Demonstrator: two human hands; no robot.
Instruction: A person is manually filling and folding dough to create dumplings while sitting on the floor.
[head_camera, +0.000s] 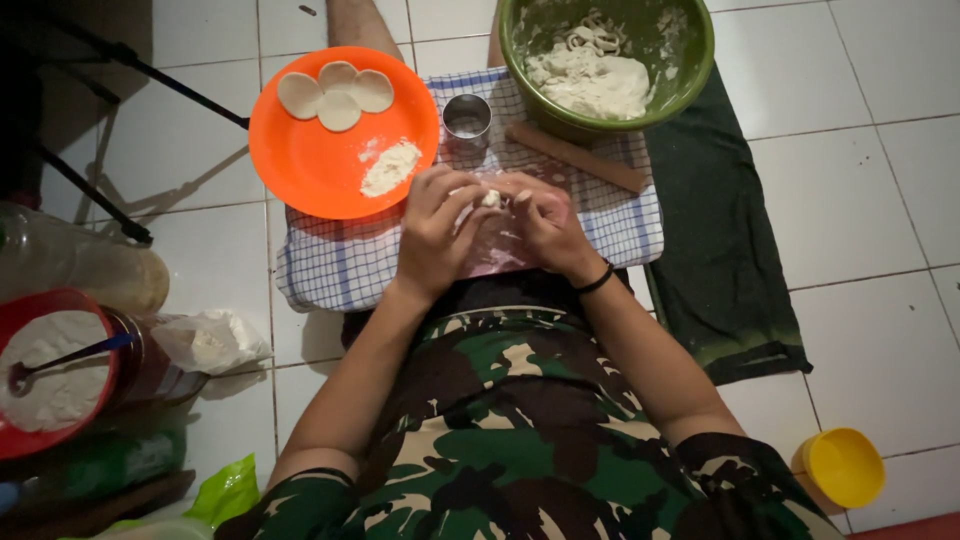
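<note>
1. Left hand (432, 232) and right hand (545, 222) meet over the checked cloth (340, 265) on the tiled floor (860, 200); fingertips of both are pinched together on a small dough piece (491, 199), which sits between them just above the cloth; each grip is closed on the dough.
2. The dough piece is largely hidden by fingers; its shape cannot be told; it looks only partly worked.
3. Orange plate (310, 165), at the cloth's far left corner: four flat dough rounds (337, 94) overlapping at its far edge; a small heap of flour (389, 167) nearer the hands; judged as finished pieces, so the work is some way in.
4. Green bowl (690, 70), beyond the right hand: a large mass of dough (590, 78) inside; judged that most of the batch is not yet shaped.
5. Metal cup (467, 120) stands upright between plate and bowl; wooden rolling pin (578, 157) lies on the cloth in front of the bowl; neither is touched.
6. Near left: red bowl (60, 440) with white powder and a spoon; well apart from the hands; yellow cup (843, 466) at near right on the floor; dark green cloth (720, 250) under the bowl's right side.
</note>
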